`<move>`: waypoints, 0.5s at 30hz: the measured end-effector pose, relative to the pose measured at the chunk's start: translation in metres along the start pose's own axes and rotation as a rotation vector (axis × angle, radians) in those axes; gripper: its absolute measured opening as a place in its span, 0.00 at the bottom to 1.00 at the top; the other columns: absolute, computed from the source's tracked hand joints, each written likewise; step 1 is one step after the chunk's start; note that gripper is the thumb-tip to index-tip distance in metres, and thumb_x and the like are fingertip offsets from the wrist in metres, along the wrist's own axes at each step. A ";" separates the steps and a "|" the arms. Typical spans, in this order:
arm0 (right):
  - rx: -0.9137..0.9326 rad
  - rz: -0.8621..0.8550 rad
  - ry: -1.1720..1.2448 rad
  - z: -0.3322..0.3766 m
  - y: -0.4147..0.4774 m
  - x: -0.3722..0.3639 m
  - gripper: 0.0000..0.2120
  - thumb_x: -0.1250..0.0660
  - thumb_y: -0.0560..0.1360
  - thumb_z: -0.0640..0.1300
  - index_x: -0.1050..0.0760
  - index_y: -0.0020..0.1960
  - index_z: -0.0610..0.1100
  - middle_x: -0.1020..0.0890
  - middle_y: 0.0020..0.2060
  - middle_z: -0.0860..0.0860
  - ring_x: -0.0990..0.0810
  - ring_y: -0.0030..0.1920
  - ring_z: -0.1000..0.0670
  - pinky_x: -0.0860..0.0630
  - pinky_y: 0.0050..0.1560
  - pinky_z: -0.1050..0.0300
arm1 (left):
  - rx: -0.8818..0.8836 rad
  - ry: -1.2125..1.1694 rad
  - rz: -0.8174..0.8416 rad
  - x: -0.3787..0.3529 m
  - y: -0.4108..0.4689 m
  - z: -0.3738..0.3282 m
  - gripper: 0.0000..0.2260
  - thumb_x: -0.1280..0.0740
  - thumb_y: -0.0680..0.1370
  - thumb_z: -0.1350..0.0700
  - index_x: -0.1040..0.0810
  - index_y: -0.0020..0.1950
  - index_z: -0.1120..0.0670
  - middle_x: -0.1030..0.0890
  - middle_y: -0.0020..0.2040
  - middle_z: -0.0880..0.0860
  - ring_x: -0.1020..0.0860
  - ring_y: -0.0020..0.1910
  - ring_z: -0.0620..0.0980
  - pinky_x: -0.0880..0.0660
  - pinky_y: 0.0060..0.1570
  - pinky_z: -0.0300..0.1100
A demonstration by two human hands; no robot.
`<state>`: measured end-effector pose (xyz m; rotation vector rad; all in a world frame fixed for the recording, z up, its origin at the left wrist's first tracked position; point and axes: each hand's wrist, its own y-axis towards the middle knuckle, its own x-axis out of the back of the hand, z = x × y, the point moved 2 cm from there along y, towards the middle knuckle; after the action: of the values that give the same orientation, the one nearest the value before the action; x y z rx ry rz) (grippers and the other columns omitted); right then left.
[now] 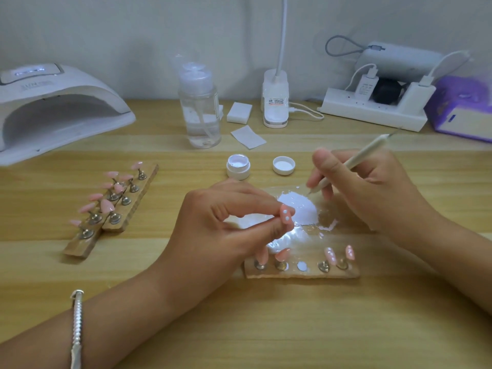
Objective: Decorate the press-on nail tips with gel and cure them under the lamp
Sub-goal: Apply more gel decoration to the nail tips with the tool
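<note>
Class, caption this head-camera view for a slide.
Left hand pinches a white-dotted pink nail tip; right hand holds a slim white dotting pen over a white gel puddle.

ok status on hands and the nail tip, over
Left hand pinches dotted pink nail tip. Right hand grips dotting pen, point at the white gel puddle. Nothing between pen and tip.

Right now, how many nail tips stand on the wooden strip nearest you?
4: two nail tips at the strip's left end beside the left hand, two dotted ones at its right end. Middle slot empty.
</note>
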<state>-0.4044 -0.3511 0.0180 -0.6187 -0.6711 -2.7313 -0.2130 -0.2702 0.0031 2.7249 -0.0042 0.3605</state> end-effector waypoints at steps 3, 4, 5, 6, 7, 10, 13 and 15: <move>0.000 0.010 -0.019 -0.007 0.000 0.000 0.22 0.40 0.81 0.56 0.19 0.35 0.48 0.21 0.27 0.54 0.23 0.30 0.58 0.30 0.34 0.69 | -0.021 0.031 -0.005 0.000 0.001 -0.001 0.02 0.23 0.71 0.57 0.12 0.41 0.51 0.14 0.43 0.44 0.19 0.33 0.51 0.24 0.35 0.34; 0.010 0.011 -0.027 -0.008 0.000 0.000 0.22 0.40 0.81 0.56 0.19 0.35 0.48 0.21 0.27 0.54 0.23 0.29 0.58 0.29 0.33 0.69 | -0.022 0.043 -0.004 0.000 0.001 -0.001 0.01 0.23 0.71 0.56 0.12 0.41 0.50 0.14 0.43 0.44 0.19 0.33 0.49 0.25 0.36 0.33; 0.016 0.018 -0.033 -0.009 0.000 -0.001 0.22 0.40 0.81 0.56 0.19 0.35 0.48 0.21 0.27 0.54 0.22 0.29 0.58 0.29 0.33 0.69 | -0.024 0.056 -0.004 0.000 0.001 -0.001 0.01 0.23 0.71 0.55 0.12 0.41 0.49 0.15 0.43 0.43 0.19 0.32 0.48 0.26 0.38 0.32; 0.014 0.027 -0.034 -0.010 0.000 -0.002 0.21 0.40 0.81 0.56 0.19 0.35 0.48 0.21 0.26 0.54 0.22 0.28 0.57 0.29 0.32 0.69 | -0.028 0.065 -0.006 0.000 0.001 -0.002 0.01 0.23 0.71 0.55 0.13 0.41 0.48 0.15 0.43 0.43 0.19 0.32 0.48 0.27 0.39 0.32; 0.008 0.038 -0.034 -0.011 -0.001 -0.003 0.21 0.39 0.80 0.57 0.19 0.35 0.48 0.21 0.26 0.53 0.22 0.27 0.56 0.29 0.32 0.68 | -0.033 0.065 -0.009 0.000 0.001 -0.002 0.01 0.23 0.71 0.55 0.13 0.41 0.48 0.15 0.43 0.43 0.19 0.32 0.48 0.27 0.39 0.31; 0.016 0.067 -0.040 -0.012 -0.001 -0.006 0.20 0.38 0.79 0.56 0.19 0.35 0.48 0.21 0.26 0.54 0.22 0.27 0.55 0.28 0.30 0.67 | -0.048 0.062 -0.015 0.000 0.001 -0.003 0.01 0.23 0.71 0.55 0.13 0.41 0.50 0.14 0.43 0.43 0.19 0.33 0.48 0.29 0.39 0.29; 0.032 0.055 -0.038 -0.014 -0.001 -0.006 0.19 0.38 0.79 0.56 0.19 0.35 0.48 0.21 0.26 0.53 0.22 0.27 0.55 0.29 0.31 0.68 | -0.040 0.072 -0.017 0.000 0.001 -0.003 0.01 0.23 0.71 0.55 0.13 0.40 0.50 0.14 0.43 0.43 0.18 0.33 0.49 0.29 0.41 0.28; 0.040 0.040 -0.040 -0.015 -0.001 -0.006 0.19 0.38 0.80 0.55 0.19 0.35 0.49 0.21 0.26 0.53 0.22 0.27 0.55 0.29 0.31 0.68 | -0.035 0.071 -0.015 0.000 0.001 -0.002 0.01 0.23 0.71 0.55 0.13 0.40 0.49 0.14 0.43 0.43 0.18 0.33 0.50 0.29 0.41 0.29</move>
<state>-0.4041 -0.3567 0.0030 -0.6719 -0.7133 -2.6690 -0.2141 -0.2703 0.0055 2.6749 0.0292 0.4477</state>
